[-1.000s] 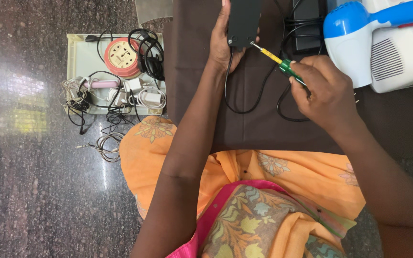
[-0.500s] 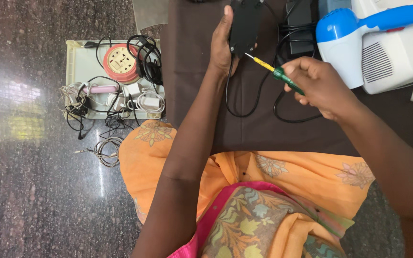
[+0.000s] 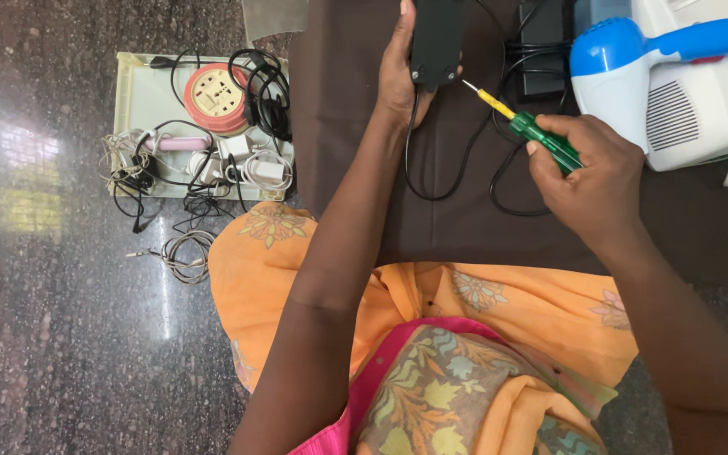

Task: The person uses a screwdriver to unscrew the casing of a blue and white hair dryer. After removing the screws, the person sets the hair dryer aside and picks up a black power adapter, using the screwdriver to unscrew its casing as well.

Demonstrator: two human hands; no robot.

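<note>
We see even, bright light; a glare patch on the polished stone floor at left, perhaps window light. Shadows soft, focus sharp, slight edge stretch.

Matt black plastic adapter, glossy green-and-yellow plastic screwdriver, matt brown cloth, polished speckled stone floor.

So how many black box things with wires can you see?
2. One black adapter is in the left hand, with the screwdriver in the right hand pointing at it. The other lies on the brown cloth beside it. More may hide in the tray.
</note>
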